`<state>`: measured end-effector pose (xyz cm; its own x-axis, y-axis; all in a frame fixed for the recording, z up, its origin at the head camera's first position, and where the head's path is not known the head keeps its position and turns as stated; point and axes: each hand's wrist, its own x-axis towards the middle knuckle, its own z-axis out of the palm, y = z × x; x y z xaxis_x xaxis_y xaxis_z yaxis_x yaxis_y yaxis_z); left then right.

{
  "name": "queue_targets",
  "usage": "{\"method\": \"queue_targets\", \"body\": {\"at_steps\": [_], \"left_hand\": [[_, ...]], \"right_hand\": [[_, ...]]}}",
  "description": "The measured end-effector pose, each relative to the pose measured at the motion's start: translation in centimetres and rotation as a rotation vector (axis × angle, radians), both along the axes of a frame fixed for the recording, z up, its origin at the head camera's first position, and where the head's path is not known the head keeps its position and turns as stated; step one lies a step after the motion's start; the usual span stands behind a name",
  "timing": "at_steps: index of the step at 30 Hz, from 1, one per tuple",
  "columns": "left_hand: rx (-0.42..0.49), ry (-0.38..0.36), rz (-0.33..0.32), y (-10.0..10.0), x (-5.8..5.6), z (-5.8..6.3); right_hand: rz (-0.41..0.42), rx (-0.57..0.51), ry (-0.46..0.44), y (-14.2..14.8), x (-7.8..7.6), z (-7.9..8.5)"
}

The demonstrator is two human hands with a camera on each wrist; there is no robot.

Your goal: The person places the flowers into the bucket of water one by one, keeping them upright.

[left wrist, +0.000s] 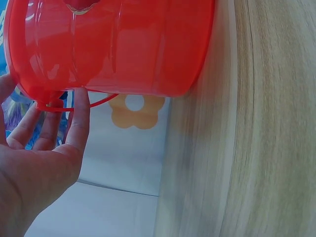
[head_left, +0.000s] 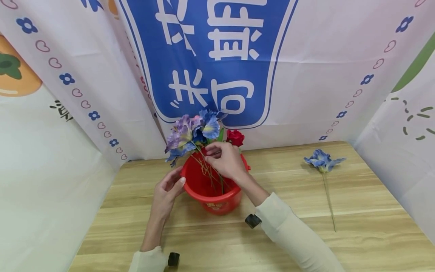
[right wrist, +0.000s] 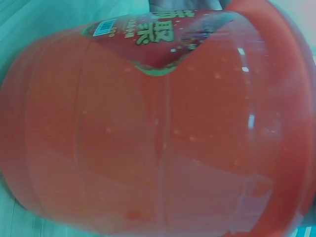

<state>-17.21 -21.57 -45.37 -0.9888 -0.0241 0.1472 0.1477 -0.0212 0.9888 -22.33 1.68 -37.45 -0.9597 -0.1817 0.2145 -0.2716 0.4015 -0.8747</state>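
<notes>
A red plastic bucket [head_left: 217,206] stands on the wooden table, holding several artificial flowers. Blue iris-like blooms [head_left: 209,126], a purple one [head_left: 181,134] and a red rose [head_left: 235,138] rise above its far rim. My left hand [head_left: 166,192] holds the bucket's left rim, thumb on the near side; in the left wrist view its fingers reach in by the thin red handle [left wrist: 103,100]. Over the bucket's mouth, my right hand [head_left: 225,158] has curled fingers and thumb at the green stems [head_left: 207,170], pinching among them. The right wrist view shows the bucket's labelled side [right wrist: 158,123], not the hand.
A single blue flower [head_left: 321,160] with a long thin stem lies on the table [head_left: 289,241] to the right. Behind the table hangs a white printed cloth [head_left: 306,75] with a blue panel. The bucket stands close to the table's back edge.
</notes>
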Motion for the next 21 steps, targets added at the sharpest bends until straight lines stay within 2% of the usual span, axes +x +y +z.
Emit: {"method": "queue_targets", "body": {"at_steps": [7,15,21], "left_hand": [[-0.004,-0.009,0.003,0.0,-0.1,-0.1],[-0.009,-0.009,0.004,0.0,-0.1,-0.1],[0.003,-0.001,0.005,0.1,0.0,0.0]], "right_hand": [[-0.002,-0.045,-0.006,1.4,0.8,0.4],[-0.032,-0.082,0.031,3.9,1.8,0.8],[-0.081,-0.110,0.010,6.4,2.6,0.9]]}}
